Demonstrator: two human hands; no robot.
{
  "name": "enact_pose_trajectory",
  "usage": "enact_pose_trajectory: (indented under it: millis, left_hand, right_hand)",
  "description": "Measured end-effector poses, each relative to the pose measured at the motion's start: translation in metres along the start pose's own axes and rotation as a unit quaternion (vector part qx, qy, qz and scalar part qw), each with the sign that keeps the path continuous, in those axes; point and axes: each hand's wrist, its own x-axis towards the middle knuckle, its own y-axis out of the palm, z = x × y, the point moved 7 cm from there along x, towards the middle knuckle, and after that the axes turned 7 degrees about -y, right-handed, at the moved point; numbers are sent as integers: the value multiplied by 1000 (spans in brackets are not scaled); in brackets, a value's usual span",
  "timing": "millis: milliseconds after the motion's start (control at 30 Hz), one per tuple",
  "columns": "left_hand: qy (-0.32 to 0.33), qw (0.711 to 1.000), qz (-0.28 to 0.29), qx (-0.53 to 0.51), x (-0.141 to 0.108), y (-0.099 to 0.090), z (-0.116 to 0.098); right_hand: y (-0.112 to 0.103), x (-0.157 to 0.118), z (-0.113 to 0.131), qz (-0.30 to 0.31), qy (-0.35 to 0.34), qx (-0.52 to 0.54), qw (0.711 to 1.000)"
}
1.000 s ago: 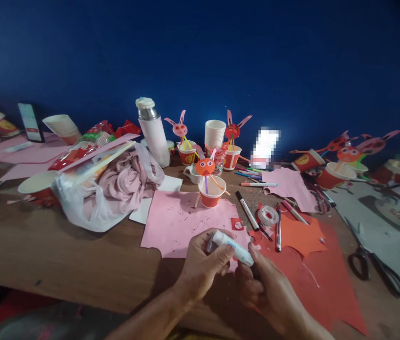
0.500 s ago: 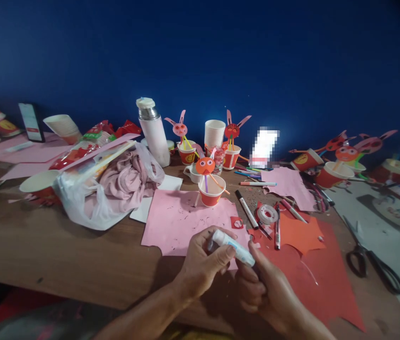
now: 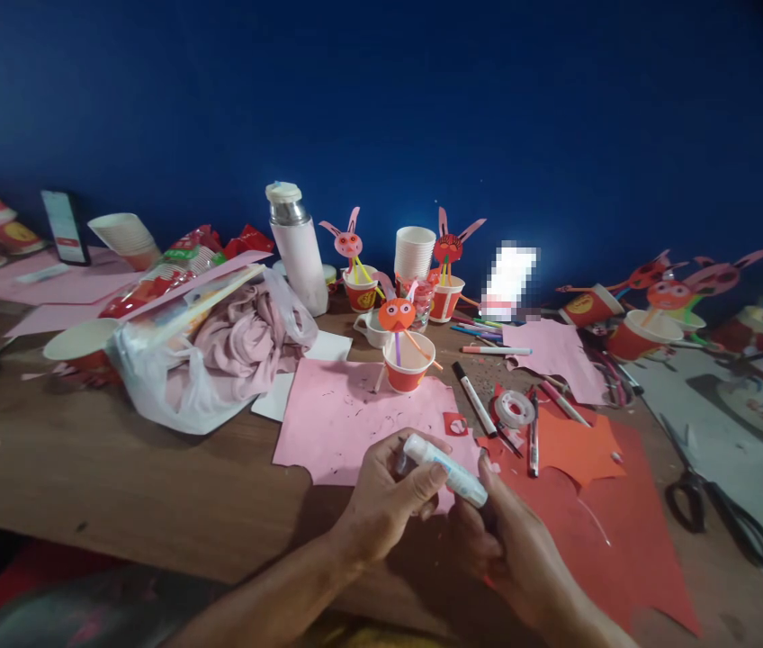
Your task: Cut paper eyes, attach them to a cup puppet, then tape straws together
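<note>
**Glue stick held in both hands, above the pink paper**

You hold a white glue stick [image 3: 445, 468] between your 2 hands, just above the near edge of the pink paper [image 3: 354, 418] on the desk [image 3: 118, 486]. Your left hand [image 3: 388, 495] has a closed grip on the upper end of the tube, with the thumb lying along it. Your right hand [image 3: 503, 540] is closed around the lower end, where a dark part shows; I cannot tell if this is the cap.

The tube looks light, stiff and smooth, so it may turn or slip in the fingers. It is better to take it at the middle of the body with thumb and 2 fingers, not at the ends. It does not look fragile.

Near the hands lie an orange cut paper [image 3: 574, 445], a tape roll [image 3: 515, 409], a black-capped marker [image 3: 474, 400] and a red cup figure [image 3: 408, 360]. Black scissors [image 3: 719, 508] lie well apart, at the right.
</note>
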Motion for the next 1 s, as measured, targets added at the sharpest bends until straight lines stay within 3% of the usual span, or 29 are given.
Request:
enact_pose_trajectory:
  millis: [100,167,267,333,367,433,533,600,733,833,900,1000]
  left_hand:
    - [6,1000,-5,-24,1,-3,2]
    - [8,999,-6,-33,1,-3,3]
    - [11,1000,-3,-16,1,-3,2]
    - [12,1000,-4,3,1,-3,0]
    - [10,1000,-4,8,1,-4,-1]
    - [7,1000,-3,-5,2,-3,-1]
    - [-16,999,-14,-43,5,-1,1]
    - [-37,998,-19,-50,6,3,3]
    - [-40,998,27,-27,3,10,-4]
    - [-64,995,33,63,-2,0,-4]
    - [-78,977,26,197,-6,-12,-2]
    - [24,896,46,441,-15,-13,-12]
  right_hand:
    - [-14,-3,26,-55,-161,-155,973]
    - [-16,-4,32,-73,-200,-193,958]
    - [-11,1,12,-49,-82,-73,993]
    - [1,3,-2,4,8,43,999]
    - [4,3,-3,13,17,64,998]
    - [1,3,9,-14,-57,30,998]
    - [-4,-1,40,-72,-218,-48,972]
    - [-5,-2,50,-88,-255,-45,962]
    - [-18,0,57,-131,-276,-20,952]
    - [-41,-2,66,-162,-312,-4,936]
    - [-55,-5,76,-171,-332,-20,928]
    - [-63,-10,85,-155,-322,-176,917]
